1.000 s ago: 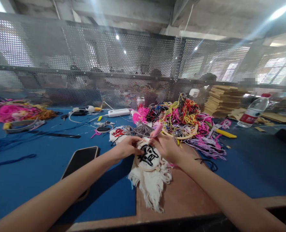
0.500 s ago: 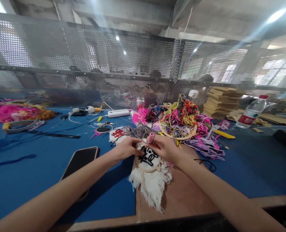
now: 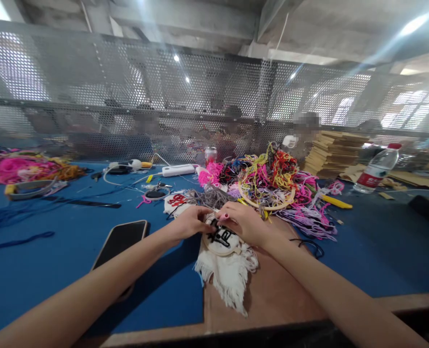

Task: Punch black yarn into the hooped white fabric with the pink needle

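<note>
A round embroidery hoop point(image 3: 220, 251) holds white cloth with a black yarn design, and the cloth's frayed end point(image 3: 229, 280) hangs toward the table's front edge. My left hand point(image 3: 191, 224) grips the hoop at its upper left, thumb and fingers closed on the rim and cloth. In my right hand point(image 3: 246, 223) is a punch needle point(image 3: 224, 217) with a pink handle, its lower end pressed down at the cloth. Fingers hide its tip. Just behind my left hand lies a smaller white piece with red stitching point(image 3: 176, 203).
Tangled colourful yarn point(image 3: 268, 179) with another hoop point(image 3: 290, 200) is heaped behind my hands. A phone point(image 3: 122, 244) lies at left. More yarn point(image 3: 22, 169), a white power strip point(image 3: 178, 170), a can point(image 3: 210, 155), a bottle point(image 3: 377, 169) and stacked brown cardboard point(image 3: 330, 152) stand around.
My right hand has lowered the pink punch needle toward the cloth, so less of its handle shows. My left hand stays on the hoop, almost unmoved.
</note>
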`<act>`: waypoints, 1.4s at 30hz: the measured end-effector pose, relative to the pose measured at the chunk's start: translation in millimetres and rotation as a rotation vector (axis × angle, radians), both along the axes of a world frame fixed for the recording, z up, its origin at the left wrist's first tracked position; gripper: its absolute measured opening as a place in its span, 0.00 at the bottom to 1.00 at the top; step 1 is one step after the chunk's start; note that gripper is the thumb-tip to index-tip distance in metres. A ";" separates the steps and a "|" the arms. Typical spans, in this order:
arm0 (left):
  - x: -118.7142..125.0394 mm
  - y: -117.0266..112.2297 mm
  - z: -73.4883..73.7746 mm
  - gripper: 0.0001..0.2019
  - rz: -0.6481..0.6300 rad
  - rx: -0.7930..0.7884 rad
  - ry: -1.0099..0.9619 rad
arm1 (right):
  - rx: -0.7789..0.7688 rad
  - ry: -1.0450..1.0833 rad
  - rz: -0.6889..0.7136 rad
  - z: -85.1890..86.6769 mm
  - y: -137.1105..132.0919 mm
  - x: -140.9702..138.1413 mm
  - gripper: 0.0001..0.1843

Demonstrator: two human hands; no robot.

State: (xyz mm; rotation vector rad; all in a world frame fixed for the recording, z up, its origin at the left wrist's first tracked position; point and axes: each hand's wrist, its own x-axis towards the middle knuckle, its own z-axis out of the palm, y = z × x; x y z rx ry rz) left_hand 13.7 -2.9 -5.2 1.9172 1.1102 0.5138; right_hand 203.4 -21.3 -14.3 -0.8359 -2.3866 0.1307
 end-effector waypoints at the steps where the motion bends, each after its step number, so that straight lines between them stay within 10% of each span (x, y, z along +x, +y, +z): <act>1: -0.2 0.6 -0.4 0.17 0.000 -0.003 -0.001 | -0.007 0.011 0.000 -0.4 0.3 -0.2 0.06; 15: 4.2 -4.5 1.6 0.17 0.068 -0.100 -0.148 | -0.048 0.103 -0.303 5.5 -8.4 -2.7 0.12; 42: 0.6 2.8 -7.3 0.19 0.025 -0.088 -0.120 | -0.012 0.078 -0.274 3.9 -7.6 -2.4 0.14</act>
